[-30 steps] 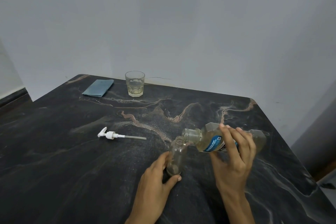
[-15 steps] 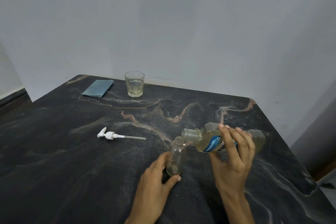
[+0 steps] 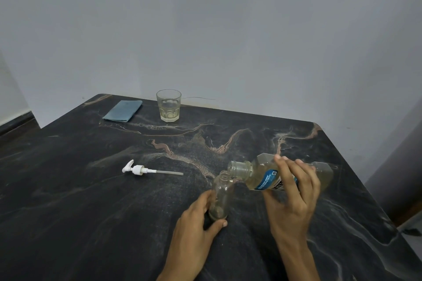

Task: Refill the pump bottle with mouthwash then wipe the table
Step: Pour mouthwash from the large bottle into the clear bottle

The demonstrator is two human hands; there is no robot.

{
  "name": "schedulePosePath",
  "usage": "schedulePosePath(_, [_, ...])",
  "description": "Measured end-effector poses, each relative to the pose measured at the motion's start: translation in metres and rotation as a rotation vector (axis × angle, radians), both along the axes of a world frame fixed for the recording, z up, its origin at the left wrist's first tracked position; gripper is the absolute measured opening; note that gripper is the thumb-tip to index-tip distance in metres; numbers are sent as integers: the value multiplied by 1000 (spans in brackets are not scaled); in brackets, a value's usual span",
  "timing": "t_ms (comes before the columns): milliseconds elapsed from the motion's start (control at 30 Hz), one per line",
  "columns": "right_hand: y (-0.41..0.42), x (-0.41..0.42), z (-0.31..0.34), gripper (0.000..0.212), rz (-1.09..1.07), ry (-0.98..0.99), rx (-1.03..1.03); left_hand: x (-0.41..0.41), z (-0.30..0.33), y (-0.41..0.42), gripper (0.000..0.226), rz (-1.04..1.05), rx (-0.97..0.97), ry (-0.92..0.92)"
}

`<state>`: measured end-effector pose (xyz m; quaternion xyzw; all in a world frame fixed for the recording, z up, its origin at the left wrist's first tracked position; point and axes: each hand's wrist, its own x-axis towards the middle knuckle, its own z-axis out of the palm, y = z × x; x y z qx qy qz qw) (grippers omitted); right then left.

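The left hand (image 3: 194, 230) fingers clamp the small pump bottle (image 3: 220, 196) at its base on the bench (image 3: 91, 212). The right hand (image 3: 292, 196) fingers wrap the tilted mouthwash bottle (image 3: 267, 177) mid-body. Both bottles likely light, slippery; hold at widest section.

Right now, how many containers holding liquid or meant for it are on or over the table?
3: drinking glass at the far edge, small pump bottle in left hand, mouthwash bottle tilted in right hand.
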<state>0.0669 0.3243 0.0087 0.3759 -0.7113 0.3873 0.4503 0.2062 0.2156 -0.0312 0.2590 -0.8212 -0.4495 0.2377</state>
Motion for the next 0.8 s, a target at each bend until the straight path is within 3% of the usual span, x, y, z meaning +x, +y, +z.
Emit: schedulePosePath(800, [1,-1,-1,84,-5,2,1,0,0,0,60,0,5,4])
